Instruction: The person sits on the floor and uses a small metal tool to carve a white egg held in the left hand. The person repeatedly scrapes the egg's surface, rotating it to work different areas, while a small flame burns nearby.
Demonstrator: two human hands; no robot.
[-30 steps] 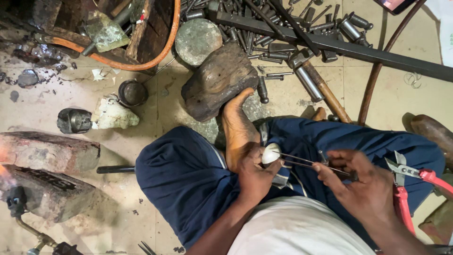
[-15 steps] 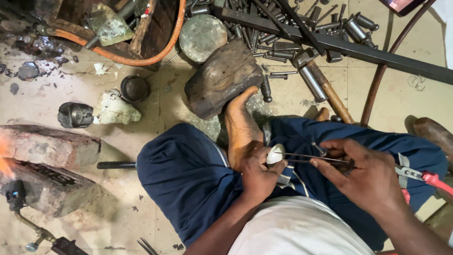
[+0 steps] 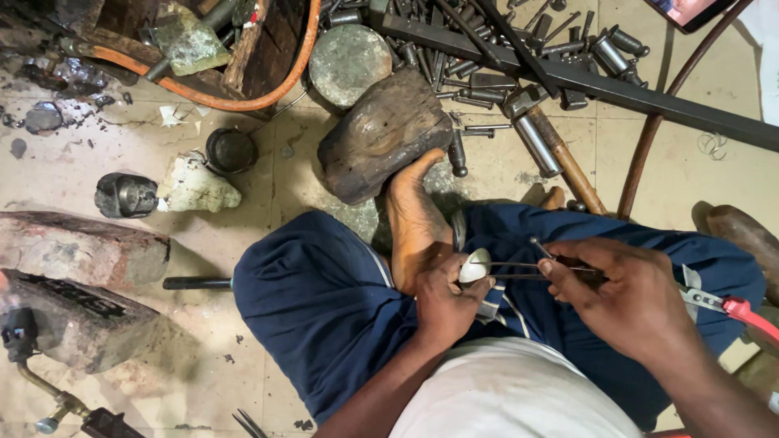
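Observation:
I sit cross-legged on the floor in blue trousers. My left hand [image 3: 442, 298] pinches a small pale domed metal piece [image 3: 474, 265] against my lap, beside my bare foot [image 3: 414, 215]. My right hand [image 3: 629, 296] grips thin metal tweezers [image 3: 519, 269] whose tips reach the domed piece. Red-handled pliers [image 3: 726, 307] lie on my right thigh, just past my right hand.
A dark wooden block [image 3: 381, 134] stands in front of my foot. Several steel punches and a hammer [image 3: 548, 146] lie under a black bar [image 3: 584, 77]. An orange hose [image 3: 243, 97], a round metal disc [image 3: 349, 53], bricks [image 3: 77, 251] and a torch [image 3: 36, 373] are at left.
The view has shifted slightly. My right hand has slid over the pliers on my thigh, still holding the tweezers to the domed piece. My left hand stays put.

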